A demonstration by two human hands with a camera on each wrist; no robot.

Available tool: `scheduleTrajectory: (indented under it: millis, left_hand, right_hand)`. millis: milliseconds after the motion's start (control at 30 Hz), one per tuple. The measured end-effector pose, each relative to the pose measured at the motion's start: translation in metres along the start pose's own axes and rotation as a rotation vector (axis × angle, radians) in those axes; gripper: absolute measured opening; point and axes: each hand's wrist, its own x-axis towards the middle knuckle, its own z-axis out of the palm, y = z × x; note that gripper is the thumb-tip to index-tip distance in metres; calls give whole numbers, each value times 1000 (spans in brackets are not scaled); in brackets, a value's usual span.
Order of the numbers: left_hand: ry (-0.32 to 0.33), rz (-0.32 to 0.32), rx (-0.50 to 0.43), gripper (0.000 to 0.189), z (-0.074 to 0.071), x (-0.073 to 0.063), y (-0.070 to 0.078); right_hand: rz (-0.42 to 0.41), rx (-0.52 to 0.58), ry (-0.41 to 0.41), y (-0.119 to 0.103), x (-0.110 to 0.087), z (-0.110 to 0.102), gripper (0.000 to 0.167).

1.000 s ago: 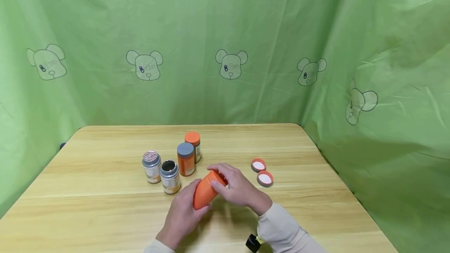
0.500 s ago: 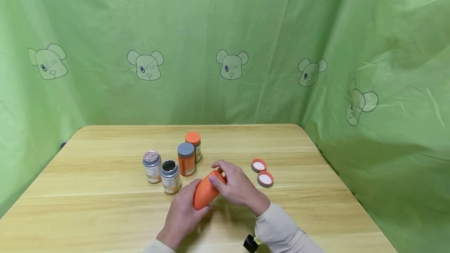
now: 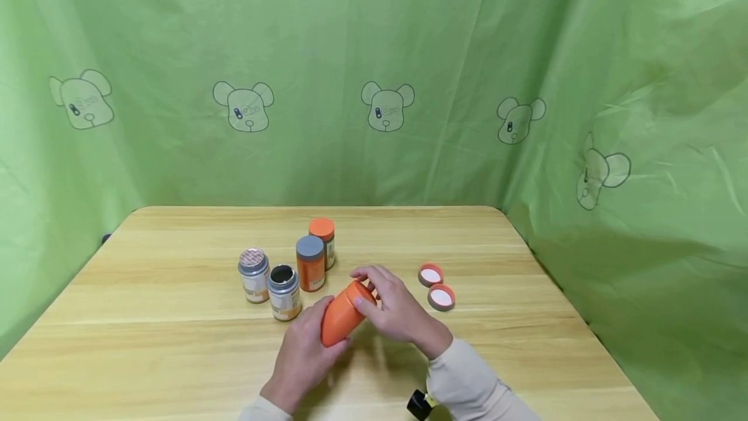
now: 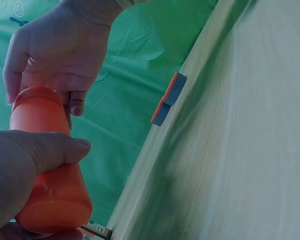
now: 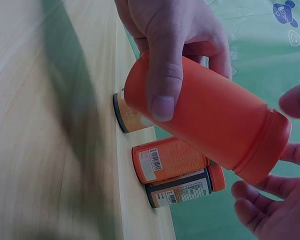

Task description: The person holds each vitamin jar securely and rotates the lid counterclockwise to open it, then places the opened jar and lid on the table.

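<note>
One orange bottle (image 3: 340, 320) is tipped to one side, up above the counter (image 3: 152, 369). The left hand (image 3: 300, 356) holds it around its body. The right hand (image 3: 394, 307) has bent fingers by the cap (image 5: 267, 150); I can't tell if they grip it. Near the left hand stand a gray jar with a patterned top (image 3: 254, 279), a gray jar with no lid (image 3: 285, 301), an orange jar (image 3: 311, 273) and a dark jar (image 3: 330, 253). Two loose lids (image 3: 441, 297) lie white side up, off to the right.
</note>
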Motion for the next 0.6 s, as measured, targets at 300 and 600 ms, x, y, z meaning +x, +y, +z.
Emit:
scheduleTrajectory:
  millis: [300, 600]
  left_hand:
    - [6, 11, -5, 68, 1, -1, 1]
    - [7, 20, 1, 68, 0, -1, 2]
  right_hand:
    - [99, -84, -13, -4, 2, 1, 33]
    - [74, -51, -17, -4, 2, 0, 28]
